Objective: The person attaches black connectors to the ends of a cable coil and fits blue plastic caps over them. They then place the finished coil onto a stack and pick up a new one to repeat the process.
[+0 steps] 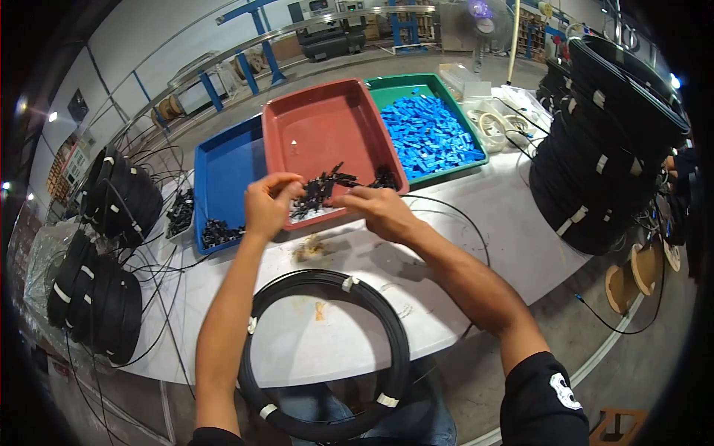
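Observation:
My left hand (269,207) is over the near edge of the red tray (323,111), thumb and forefinger drawn together; whatever is between them is too small to make out. My right hand (381,213) is pinched closed just to its right, above the same edge. A thin black cable (454,210) curves over the table to my right hand and appears held in it. Small black plastic pieces (318,192) lie in the tray's near end, partly behind my fingers. Below my hands, a coil of black cable (399,338) with white ties overhangs the table's front edge.
A blue tray (223,160) with black pieces stands left. The green tray (383,88) holds many blue pieces (428,134). Tall stacked black cable coils (595,163) rise at right; more coils (97,297) stand left, with loose cables crossing the white table (439,305).

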{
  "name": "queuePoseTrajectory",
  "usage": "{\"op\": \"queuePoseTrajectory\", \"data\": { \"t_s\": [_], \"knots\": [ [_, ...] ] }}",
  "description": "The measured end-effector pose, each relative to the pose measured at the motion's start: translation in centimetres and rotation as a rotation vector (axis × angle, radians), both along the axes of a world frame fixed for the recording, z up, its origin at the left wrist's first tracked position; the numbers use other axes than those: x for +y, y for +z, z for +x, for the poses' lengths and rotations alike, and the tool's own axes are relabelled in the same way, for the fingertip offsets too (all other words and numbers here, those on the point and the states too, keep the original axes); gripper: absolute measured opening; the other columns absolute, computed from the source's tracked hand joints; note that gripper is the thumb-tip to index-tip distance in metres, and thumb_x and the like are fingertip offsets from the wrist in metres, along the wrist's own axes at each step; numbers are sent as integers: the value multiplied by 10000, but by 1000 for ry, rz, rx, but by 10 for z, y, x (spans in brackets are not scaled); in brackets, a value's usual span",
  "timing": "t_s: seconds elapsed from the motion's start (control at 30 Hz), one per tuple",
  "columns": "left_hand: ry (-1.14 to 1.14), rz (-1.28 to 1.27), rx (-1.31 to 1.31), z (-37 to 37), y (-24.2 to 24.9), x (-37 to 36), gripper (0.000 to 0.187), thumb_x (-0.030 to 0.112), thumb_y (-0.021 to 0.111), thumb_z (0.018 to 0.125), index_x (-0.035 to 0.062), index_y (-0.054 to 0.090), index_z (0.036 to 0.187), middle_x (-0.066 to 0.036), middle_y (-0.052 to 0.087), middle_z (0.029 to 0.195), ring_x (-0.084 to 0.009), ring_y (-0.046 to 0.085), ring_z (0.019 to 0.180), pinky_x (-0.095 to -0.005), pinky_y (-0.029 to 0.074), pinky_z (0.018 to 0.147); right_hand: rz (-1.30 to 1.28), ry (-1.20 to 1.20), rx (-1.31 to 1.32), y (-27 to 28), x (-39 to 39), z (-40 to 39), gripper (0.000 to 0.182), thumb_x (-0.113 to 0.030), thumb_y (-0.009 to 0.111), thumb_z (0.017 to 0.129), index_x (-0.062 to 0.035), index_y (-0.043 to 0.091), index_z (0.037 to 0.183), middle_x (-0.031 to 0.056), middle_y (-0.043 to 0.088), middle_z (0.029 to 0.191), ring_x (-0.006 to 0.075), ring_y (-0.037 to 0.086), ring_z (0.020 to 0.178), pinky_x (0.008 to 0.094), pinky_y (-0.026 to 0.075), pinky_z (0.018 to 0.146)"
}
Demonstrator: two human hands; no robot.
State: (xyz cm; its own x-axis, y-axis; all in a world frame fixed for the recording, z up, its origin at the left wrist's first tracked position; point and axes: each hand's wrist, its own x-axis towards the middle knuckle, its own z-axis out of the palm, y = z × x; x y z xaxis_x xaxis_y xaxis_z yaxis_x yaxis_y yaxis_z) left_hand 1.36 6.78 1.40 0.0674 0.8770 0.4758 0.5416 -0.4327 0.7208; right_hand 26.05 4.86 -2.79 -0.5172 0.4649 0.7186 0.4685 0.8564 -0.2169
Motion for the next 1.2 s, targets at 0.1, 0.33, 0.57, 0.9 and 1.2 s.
{"op": "queuePoseTrajectory", "data": {
  "t_s": [0.1, 0.33, 0.57, 0.9, 1.2],
  "knots": [
    [-238, -6, -265, -2, -17, -28, 144, 41, 684, 929, -40, 702, 1046, -126, 742, 984, -177, 725, 858, -284, 588, 763, -68, 43, 176, 9, -3, -5, 541, 119, 577, 684, -118, 665, 1163, 131, 699, 1039, 347, 683, 930, 414, 565, 776],
    [-290, 22, -290, -10, -10, -53, 119, 8, 701, 898, -38, 715, 1006, -132, 745, 935, -178, 732, 862, -289, 600, 802, -155, 114, 201, 28, -30, -19, 534, 223, 492, 688, -44, 680, 1111, 146, 706, 1010, 331, 702, 916, 391, 590, 791],
    [-384, -23, -356, -19, -20, -56, 131, -4, 724, 879, -49, 730, 1001, -139, 749, 952, -179, 736, 860, -281, 599, 805, -103, 115, 206, 27, -28, -21, 492, 239, 496, 720, -7, 699, 1095, 172, 696, 973, 315, 701, 856, 376, 593, 739],
    [-414, -28, -377, -17, -18, -59, 121, -39, 701, 881, -55, 715, 1001, -135, 741, 938, -194, 736, 876, -302, 611, 827, -132, 141, 211, 24, -32, -29, 429, 224, 521, 745, 1, 702, 1064, 157, 702, 964, 289, 702, 870, 352, 590, 749],
    [-474, -14, -481, -17, -22, -57, 113, -8, 730, 851, -11, 731, 964, -83, 752, 908, -116, 715, 840, -250, 571, 782, -225, 174, 288, 20, -33, -33, 417, 234, 507, 765, 16, 696, 1066, 156, 721, 962, 263, 713, 850, 336, 592, 764]
  ]
}}
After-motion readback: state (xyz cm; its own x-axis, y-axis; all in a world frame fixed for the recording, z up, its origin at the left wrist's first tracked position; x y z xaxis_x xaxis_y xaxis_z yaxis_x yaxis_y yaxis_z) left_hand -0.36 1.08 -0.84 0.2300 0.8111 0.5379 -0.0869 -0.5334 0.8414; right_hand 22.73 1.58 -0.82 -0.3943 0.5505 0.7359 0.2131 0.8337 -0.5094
